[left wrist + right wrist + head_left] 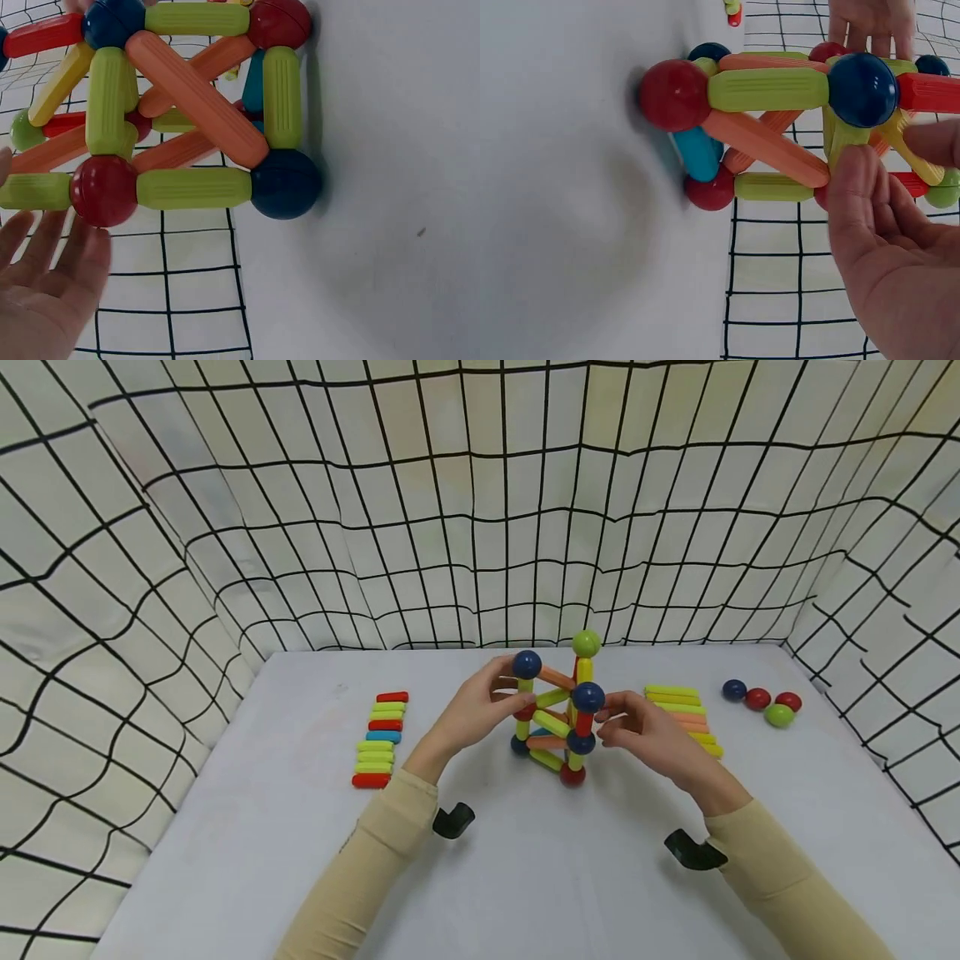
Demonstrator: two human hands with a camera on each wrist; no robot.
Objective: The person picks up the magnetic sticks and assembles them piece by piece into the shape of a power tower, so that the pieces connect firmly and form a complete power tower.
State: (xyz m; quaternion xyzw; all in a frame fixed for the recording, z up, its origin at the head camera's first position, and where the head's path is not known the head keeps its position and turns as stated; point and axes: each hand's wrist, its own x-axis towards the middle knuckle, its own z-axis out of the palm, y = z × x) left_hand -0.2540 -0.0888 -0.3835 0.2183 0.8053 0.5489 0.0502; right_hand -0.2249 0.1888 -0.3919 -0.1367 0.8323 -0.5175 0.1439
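A built frame of magnetic rods and balls (551, 723) stands on the white table, with a green ball (587, 643) on top. At its left side, my left hand (477, 703) has its thumb near a red ball (105, 190) and green rod, while relaxed fingers reach behind. On the other side is my right hand (660, 739), beside a red rod (584, 724) below a blue ball (588, 697). In the right wrist view, its fingertips (857, 161) overlap a yellow-green rod and its thumb lies apart; whether they touch is unclear.
A column of loose rods (380, 747) lies left of the frame. To the right, more yellow, green and orange rods (686, 717) sit beside several loose balls (757, 698). White walls with a black grid (465, 527) enclose the back and sides of the table (555, 877).
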